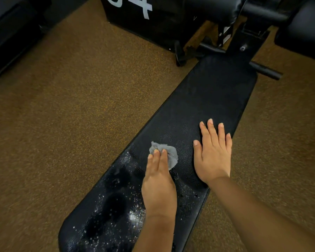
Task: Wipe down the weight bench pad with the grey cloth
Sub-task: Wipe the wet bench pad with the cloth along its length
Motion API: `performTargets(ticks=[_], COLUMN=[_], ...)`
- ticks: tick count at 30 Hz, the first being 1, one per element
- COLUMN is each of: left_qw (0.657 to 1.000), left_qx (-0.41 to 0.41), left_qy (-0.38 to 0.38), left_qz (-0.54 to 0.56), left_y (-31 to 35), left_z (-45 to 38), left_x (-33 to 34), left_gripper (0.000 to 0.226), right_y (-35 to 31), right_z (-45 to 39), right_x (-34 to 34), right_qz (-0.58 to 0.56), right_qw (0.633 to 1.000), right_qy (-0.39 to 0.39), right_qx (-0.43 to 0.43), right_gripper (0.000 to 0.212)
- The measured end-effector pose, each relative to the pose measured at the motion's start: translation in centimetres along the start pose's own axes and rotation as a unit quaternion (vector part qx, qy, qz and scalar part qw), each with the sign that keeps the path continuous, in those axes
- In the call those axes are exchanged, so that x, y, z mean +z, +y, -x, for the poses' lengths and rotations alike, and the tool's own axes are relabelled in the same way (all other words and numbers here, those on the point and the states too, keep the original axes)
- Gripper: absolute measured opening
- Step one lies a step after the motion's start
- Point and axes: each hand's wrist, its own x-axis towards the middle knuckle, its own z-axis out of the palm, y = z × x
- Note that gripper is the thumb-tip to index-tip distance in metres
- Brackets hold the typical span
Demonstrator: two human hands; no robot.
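A long black weight bench pad (213, 99) runs from the bottom left up toward the upper right. Its near end glistens with white droplets and spray spots. A small crumpled grey cloth (168, 151) lies on the pad's middle. My left hand (159, 180) presses down on the cloth with flat fingers, covering its near part. My right hand (214, 151) rests flat on the pad to the right of the cloth, fingers spread, holding nothing.
Brown speckled gym flooring (71, 115) surrounds the bench. A black box with white numerals (140, 17) stands at the top. The bench's frame and crossbar (265, 70) sit beyond the pad's far end. More black padded equipment (11, 31) lines the top left and right.
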Motion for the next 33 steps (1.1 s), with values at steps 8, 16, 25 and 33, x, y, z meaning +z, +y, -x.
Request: performTargets(ticks=[8,16,25,33], left_qw=[0.997,0.956,0.922,0.949], left_qx=[0.069,-0.010,-0.057,-0.047], left_qy=[-0.018,-0.235,-0.251,-0.241], left_qz=[-0.014,0.172,0.290,0.199], left_y=[0.5,0.9,-2.2,-1.0], left_z=[1.9,-0.2,-7.4,-6.6], left_x=[1.1,-6.4,-4.6,-3.8], left_gripper=[0.067,0.053,0.064,0.050], right_y=[0.0,-1.1,-4.7,-4.0], right_z=[0.0,0.0,4.5,5.3], right_x=[0.0,-2.2,-1.3,-1.2], right_qz=[-0.004,-0.206,-0.123,-0.114], right_qw=[1.000,0.978,0.944,0.940], right_qy=[0.009,-0.016,-0.136,-0.128], right_qx=[-0.006,0.037,-0.275,-0.296], right_gripper=[0.057,0.045,0.060,0.053])
